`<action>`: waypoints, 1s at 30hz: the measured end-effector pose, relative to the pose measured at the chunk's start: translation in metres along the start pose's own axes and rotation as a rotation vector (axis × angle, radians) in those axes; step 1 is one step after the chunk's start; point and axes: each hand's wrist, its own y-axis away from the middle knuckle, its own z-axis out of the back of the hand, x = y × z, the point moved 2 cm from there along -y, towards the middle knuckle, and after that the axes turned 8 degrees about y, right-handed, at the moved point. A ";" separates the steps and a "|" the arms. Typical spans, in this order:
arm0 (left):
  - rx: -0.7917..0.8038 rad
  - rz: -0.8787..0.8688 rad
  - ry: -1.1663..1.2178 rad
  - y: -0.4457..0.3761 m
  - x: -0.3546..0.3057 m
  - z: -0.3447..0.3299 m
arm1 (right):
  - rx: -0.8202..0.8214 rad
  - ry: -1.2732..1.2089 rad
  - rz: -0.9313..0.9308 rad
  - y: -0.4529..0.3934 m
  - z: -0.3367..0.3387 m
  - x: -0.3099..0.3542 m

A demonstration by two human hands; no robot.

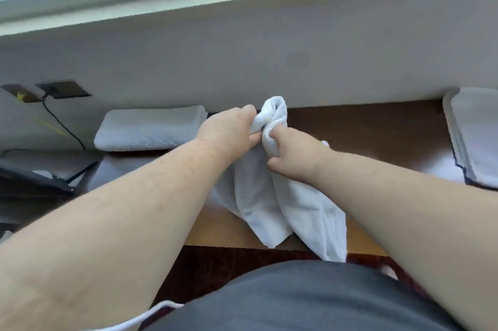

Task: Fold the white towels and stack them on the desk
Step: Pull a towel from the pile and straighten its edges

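Both your grips, left hand point(229, 128) and right hand point(293, 153), pinch the towel point(258, 196) bunched at top; its length hangs straight below toward you, probably clear of the counter point(363, 131).

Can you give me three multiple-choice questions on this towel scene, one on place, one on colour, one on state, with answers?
1. Where does the folded towel lie? A) on the desk's left side by the wall B) on the floor C) on the windowsill
2. What colour is the held towel? A) blue B) white C) grey
3. How is the held towel? A) folded flat B) bunched, hanging C) rolled on the desk

Answers: 1 A, it rests against the wall at left. 2 B, plainly white. 3 B, left hand and right hand grip its bunched top.
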 end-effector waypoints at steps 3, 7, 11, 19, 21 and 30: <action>0.050 -0.045 0.051 -0.014 0.006 -0.025 | -0.045 -0.038 -0.080 -0.003 -0.002 -0.013; 0.105 -0.464 0.113 -0.011 -0.024 -0.053 | -0.160 -0.065 -0.109 -0.005 -0.006 -0.027; 0.181 -0.485 -0.031 -0.020 -0.036 -0.060 | -0.090 -0.117 -0.185 0.000 -0.015 -0.046; 0.234 -0.370 0.103 -0.042 -0.031 -0.056 | 0.062 -0.295 -0.479 0.050 -0.033 -0.117; 0.266 -0.364 0.161 -0.046 -0.039 -0.058 | -0.124 -0.548 -0.533 0.052 -0.028 -0.119; 0.264 -0.453 0.405 -0.082 -0.118 -0.063 | -0.269 -1.004 -0.530 0.052 0.004 -0.144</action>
